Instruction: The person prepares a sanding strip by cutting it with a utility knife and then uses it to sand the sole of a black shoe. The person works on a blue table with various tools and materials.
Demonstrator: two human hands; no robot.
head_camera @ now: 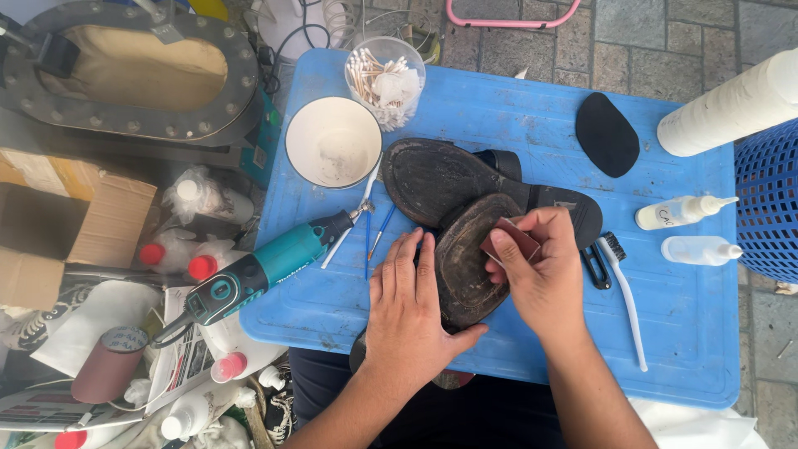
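A clear plastic cup (386,79) at about 11 o'clock on the blue table (499,108) is packed with cotton swabs. Just beside it, toward 10 o'clock, a white bowl (333,141) holds only a thin grey smear at its bottom. At 3 o'clock two small white squeeze bottles (683,212) lie on their sides, nozzles pointing right, and a large white cylinder (731,106) juts in at 2 o'clock above a blue mesh basket (769,199).

In the middle, the left hand (411,312) lies flat with fingers spread, pressing down the near side of a dark worn shoe sole (465,262). The right hand (540,266) pinches a small reddish-brown piece of sandpaper (511,237) against that sole's upper part. A second shoe (432,175) lies sole up just behind, touching the first. A black rubber heel piece (607,133) sits apart at 1 o'clock. A white-handled brush (625,287) lies just right of the right hand, and a teal rotary tool (258,270) hangs across the table's left edge at 9 o'clock, with thin blue brushes (374,237) by its tip.

The table stands outdoors on grey stone paving (665,41). Beyond its left edge crowd cardboard boxes (75,224), red-capped bottles (195,262), a sandpaper roll (108,366) and a metal oval frame (141,71). Bare blue surface shows along the near edge at 5 o'clock and the far edge at 12 o'clock.
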